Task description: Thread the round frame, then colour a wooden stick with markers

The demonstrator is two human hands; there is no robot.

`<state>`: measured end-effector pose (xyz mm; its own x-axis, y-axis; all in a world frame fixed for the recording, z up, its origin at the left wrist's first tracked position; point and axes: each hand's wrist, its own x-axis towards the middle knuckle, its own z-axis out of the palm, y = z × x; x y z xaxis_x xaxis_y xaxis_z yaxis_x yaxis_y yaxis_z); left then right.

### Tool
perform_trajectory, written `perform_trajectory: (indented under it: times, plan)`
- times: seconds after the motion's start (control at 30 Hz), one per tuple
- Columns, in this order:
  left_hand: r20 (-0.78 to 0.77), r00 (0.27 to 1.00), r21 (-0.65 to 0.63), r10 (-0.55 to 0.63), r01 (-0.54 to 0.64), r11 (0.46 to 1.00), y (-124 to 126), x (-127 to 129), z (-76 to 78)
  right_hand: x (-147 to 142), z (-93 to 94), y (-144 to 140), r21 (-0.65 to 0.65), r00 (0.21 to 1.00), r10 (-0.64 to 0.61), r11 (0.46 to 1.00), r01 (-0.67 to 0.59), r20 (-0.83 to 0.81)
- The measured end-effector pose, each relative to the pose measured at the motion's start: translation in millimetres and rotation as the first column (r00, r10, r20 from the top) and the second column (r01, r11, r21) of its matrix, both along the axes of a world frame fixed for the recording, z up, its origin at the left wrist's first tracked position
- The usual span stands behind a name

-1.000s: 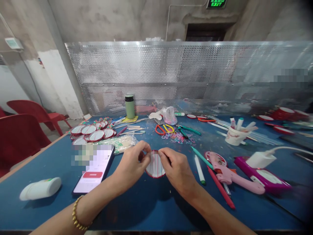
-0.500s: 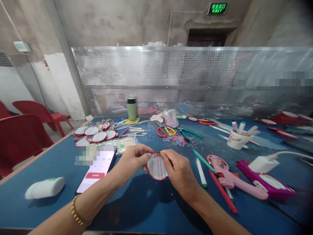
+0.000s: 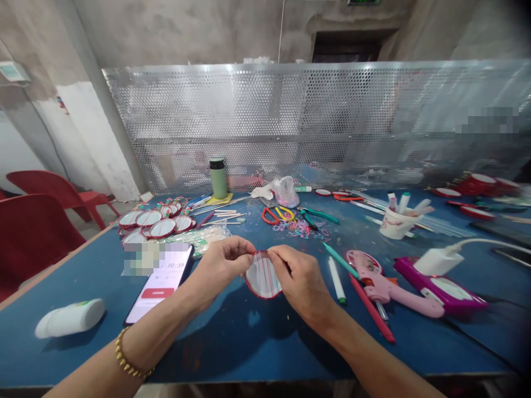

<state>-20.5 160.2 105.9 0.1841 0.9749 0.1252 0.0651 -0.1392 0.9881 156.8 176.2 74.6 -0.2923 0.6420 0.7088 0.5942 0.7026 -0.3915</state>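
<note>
A small round white disc with a red rim (image 3: 262,276) is held up above the blue table, with thin red lines running down its face. My left hand (image 3: 228,260) pinches near its upper left rim, thumb and forefinger together. On the upper right rim, my right hand (image 3: 301,282) grips with the thumb over the front edge. Whether the red lines are strings or drawn marks is hard to tell. Similar red-rimmed discs (image 3: 162,228) lie piled at the left, beyond the phone (image 3: 166,282).
At right lie a pink glue gun (image 3: 385,287), a purple device (image 3: 442,287), a white marker (image 3: 337,281) and a cup of markers (image 3: 398,224). Scissors (image 3: 270,215), pliers (image 3: 319,215) and colourful rubber bands (image 3: 298,228) are behind the hands. A white bottle (image 3: 70,318) lies at left.
The camera view has tilted down and shifted slightly right, so the surroundings sit higher and further left. Both hands keep hold of the disc, the left fingers shifting a little at its top edge.
</note>
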Motion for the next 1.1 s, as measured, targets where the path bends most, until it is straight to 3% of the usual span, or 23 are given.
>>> perform_trajectory:
  times: [0.83, 1.1]
  plan:
    - [-0.055, 0.993, 0.033, 0.107, -0.105, 0.994, -3, 3, -2.3, -3, 0.8, -1, -0.013, 0.999, 0.042, 0.999, -0.042, -0.035]
    - [-0.151, 0.988, 0.035, -0.018, 0.024, 0.999, 7, -1, -6.6, 1, -4.6, 7, 0.009, 0.999, 0.005, 1.000, -0.005, 0.035]
